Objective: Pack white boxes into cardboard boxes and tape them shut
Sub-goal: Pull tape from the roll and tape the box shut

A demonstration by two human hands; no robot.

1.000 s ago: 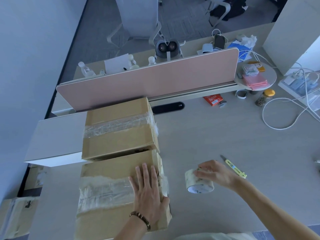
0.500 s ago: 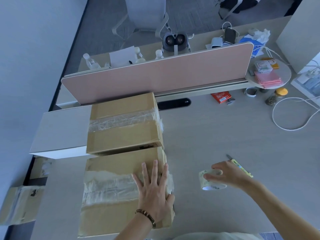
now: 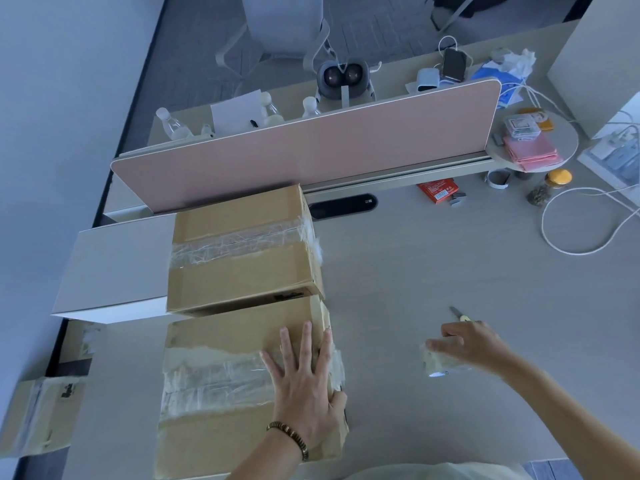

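- L hand (image 3: 304,386) was laid flat, fingers straight and spread, on near box (image 3: 221,393), at right end of its tape band; thumb was hooked over right edge.
- R hand (image 3: 471,344) was curled round tape roll (image 3: 437,361), held at desk (image 3: 433,271) level, well right of near box; roll blurred.
- Far box (image 3: 242,251) was taped across top, touching near box behind it.
- White box (image 3: 114,265) was seen just left of far box, touching it.
- Third taped box (image 3: 38,414) was seen low at left, off desk.
- Cutter (image 3: 459,313) lay just behind R hand, partly hidden.
- Pink divider (image 3: 311,147) stood behind far box.
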